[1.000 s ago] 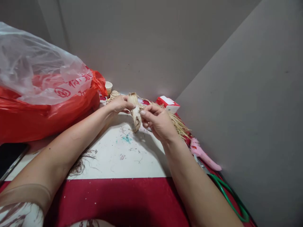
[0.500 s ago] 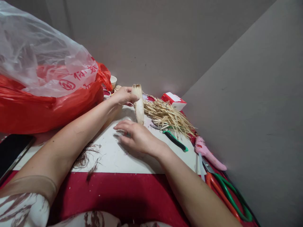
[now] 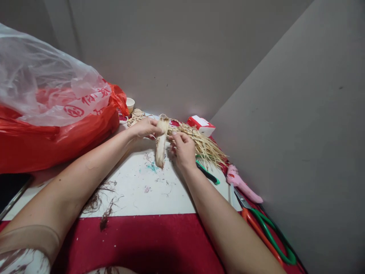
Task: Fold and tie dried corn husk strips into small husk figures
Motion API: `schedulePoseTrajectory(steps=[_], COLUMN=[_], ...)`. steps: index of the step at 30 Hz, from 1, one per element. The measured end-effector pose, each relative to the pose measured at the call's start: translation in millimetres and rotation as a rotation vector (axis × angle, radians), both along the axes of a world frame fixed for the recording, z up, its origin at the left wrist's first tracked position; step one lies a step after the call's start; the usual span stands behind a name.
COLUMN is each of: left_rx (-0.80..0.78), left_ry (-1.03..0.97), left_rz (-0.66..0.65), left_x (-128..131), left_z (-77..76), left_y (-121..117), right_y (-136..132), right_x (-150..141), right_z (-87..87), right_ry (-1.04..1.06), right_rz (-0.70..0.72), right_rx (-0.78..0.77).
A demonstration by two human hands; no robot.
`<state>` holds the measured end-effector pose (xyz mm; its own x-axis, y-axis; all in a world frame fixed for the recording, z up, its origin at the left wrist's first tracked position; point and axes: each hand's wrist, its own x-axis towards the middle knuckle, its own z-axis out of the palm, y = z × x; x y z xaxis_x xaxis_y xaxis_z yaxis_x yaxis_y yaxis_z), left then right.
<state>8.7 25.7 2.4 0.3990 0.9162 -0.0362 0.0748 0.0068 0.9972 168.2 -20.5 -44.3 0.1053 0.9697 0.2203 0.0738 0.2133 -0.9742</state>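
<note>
My left hand (image 3: 148, 128) grips the upper part of a pale, curved strip of dried plant husk (image 3: 162, 146), thumb across its face. The strip stands tilted, its lower end near the white board (image 3: 137, 190). Just right of it is my right hand (image 3: 184, 147), fingers curled in and thumb and forefinger close together; whether anything lies between them I cannot make out. Behind that hand spreads a bundle of dry straw-coloured strips (image 3: 209, 146). Green-and-black handled pliers (image 3: 209, 174) lie partly hidden beside my right wrist.
A red and clear plastic bag (image 3: 57, 140) bulges at the left, above a phone (image 3: 13, 190). Brown fibres (image 3: 105, 217) lie on the board. At the right are a pink-handled tool (image 3: 243, 184) and scissors (image 3: 262, 224). Behind stand a red-white box (image 3: 201, 125) and a cup (image 3: 130, 103).
My right hand has risen from the board toward the husk strip, its fingers curling in. The strip, still in my left hand, is tilted more. The whole view has shifted slightly.
</note>
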Motion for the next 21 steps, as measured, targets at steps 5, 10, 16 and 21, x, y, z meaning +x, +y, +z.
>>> schedulePoseTrajectory(steps=[5, 10, 16, 21], left_rx=[0.057, 0.036, 0.018, 0.058], left_ry=[0.028, -0.010, -0.016, 0.030], left_rz=[-0.012, -0.041, -0.083, -0.055], left_x=[4.4, 6.2, 2.9, 5.3], left_z=[4.5, 12.9, 14.5, 15.2], left_y=[-5.5, -10.2, -9.5, -11.6], right_y=[-2.3, -5.0, -6.9, -4.9], right_x=[-3.3, -4.3, -4.4, -5.2], right_z=[-3.9, 5.4, 14.4, 10.0], right_ry=[0.136, 0.164, 0.225, 0.233], right_rz=[0.047, 0.026, 0.027, 0.043], right_rx=[-0.087, -0.069, -0.052, -0.042])
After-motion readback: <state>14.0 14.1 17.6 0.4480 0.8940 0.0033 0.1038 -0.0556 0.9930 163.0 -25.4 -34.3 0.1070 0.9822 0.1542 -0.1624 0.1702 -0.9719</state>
